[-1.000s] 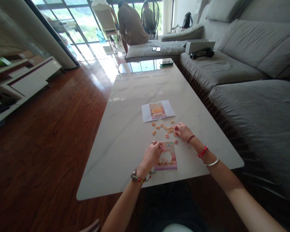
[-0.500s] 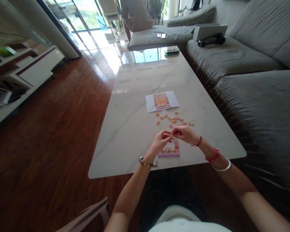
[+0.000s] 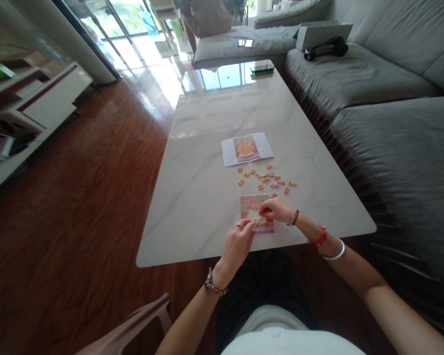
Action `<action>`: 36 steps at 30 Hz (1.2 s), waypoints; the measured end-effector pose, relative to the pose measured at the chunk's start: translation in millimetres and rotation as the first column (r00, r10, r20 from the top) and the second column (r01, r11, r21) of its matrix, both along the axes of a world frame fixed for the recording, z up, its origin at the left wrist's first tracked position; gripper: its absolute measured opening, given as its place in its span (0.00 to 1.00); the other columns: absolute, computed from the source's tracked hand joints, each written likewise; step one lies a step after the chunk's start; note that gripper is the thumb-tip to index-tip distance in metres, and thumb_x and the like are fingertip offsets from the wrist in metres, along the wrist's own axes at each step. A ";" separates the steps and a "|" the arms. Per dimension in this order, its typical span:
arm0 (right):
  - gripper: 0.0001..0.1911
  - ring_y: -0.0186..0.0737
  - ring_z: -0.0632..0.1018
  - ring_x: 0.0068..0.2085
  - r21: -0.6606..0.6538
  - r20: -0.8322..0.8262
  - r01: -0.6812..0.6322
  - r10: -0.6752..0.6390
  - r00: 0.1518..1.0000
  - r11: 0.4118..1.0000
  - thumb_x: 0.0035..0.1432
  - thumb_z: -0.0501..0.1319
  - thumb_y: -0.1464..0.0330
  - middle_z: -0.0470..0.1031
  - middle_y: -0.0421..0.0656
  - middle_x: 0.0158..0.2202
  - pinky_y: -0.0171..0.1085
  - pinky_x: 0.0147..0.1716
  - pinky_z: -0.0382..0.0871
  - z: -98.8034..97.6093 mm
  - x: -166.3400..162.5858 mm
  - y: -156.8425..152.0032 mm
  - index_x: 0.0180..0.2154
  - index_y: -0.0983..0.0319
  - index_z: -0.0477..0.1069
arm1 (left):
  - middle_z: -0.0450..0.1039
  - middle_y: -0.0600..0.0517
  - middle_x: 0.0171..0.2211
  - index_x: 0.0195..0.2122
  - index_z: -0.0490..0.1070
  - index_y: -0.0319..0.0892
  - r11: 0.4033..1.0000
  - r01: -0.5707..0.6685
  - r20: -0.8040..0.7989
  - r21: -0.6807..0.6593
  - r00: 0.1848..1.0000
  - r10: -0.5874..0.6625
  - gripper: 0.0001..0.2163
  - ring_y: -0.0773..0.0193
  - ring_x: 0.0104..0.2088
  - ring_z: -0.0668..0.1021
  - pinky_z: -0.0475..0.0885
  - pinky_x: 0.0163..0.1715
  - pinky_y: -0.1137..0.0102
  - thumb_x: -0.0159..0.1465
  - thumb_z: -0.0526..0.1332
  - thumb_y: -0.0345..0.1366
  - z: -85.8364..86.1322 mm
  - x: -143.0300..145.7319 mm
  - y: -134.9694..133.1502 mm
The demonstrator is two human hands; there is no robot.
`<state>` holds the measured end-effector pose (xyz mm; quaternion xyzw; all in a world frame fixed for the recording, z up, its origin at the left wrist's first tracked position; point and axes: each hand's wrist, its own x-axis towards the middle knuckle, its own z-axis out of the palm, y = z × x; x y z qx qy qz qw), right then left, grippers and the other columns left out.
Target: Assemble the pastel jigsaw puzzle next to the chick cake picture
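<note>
A small square puzzle board (image 3: 248,200) with a pink and purple picture lies near the table's front edge. Flower-shaped pieces fill part of it, and a pale gap shows in the middle. The fingers of my left hand (image 3: 239,242) are closed at the board's lower left corner and cover it. Over the board's right side, my right hand (image 3: 278,210) is pinched with fingertips down at the gap; whatever is between them is hidden. Several loose flower-shaped puzzle pieces (image 3: 265,179) lie scattered beyond the board. Behind them rests a creased paper with a printed picture (image 3: 246,149).
The white marble-look table (image 3: 192,197) has a phone (image 3: 262,70) at its far end. A grey sofa (image 3: 399,148) runs along the right, holding a white box (image 3: 321,37) and a black object (image 3: 327,48). A plastic chair (image 3: 133,325) stands lower left. Someone sits at the back.
My hands have parted. The left moved down to the board's lower left corner, the right slightly down and left over the board. More of the board now shows, and the view has tilted slightly.
</note>
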<state>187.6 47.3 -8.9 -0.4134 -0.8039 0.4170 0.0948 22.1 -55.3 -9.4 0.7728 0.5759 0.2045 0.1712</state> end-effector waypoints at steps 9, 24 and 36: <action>0.10 0.30 0.69 0.24 0.163 0.061 -0.068 0.059 0.996 0.984 0.42 0.54 0.79 0.72 0.40 0.21 0.28 0.24 0.58 -3.0 -1.7 -1.9 0.22 0.64 0.73 | 0.62 0.48 0.50 0.51 0.57 0.44 0.996 0.077 -0.232 0.038 0.971 -0.066 0.16 0.60 0.49 0.64 0.66 0.43 0.66 0.61 0.49 0.32 -7.5 12.4 -15.0; 0.09 0.30 0.69 0.24 0.163 0.126 -0.051 0.030 0.992 0.985 0.42 0.55 0.79 0.72 0.41 0.21 0.28 0.24 0.58 -4.4 -3.4 -8.5 0.23 0.65 0.72 | 0.60 0.47 0.51 0.53 0.54 0.43 0.995 0.087 -0.306 0.037 0.949 -0.072 0.19 0.59 0.49 0.62 0.65 0.42 0.66 0.60 0.48 0.29 -9.0 15.1 -15.3; 0.07 0.30 0.67 0.28 0.389 0.101 0.053 -0.100 0.990 0.920 0.52 0.54 0.74 0.66 0.42 0.28 0.29 0.28 0.60 -10.9 5.8 -31.1 0.26 0.64 0.70 | 0.62 0.46 0.48 0.53 0.55 0.43 0.995 0.087 -0.340 0.050 0.938 -0.065 0.20 0.59 0.46 0.66 0.68 0.38 0.66 0.59 0.50 0.28 -7.0 21.4 -9.8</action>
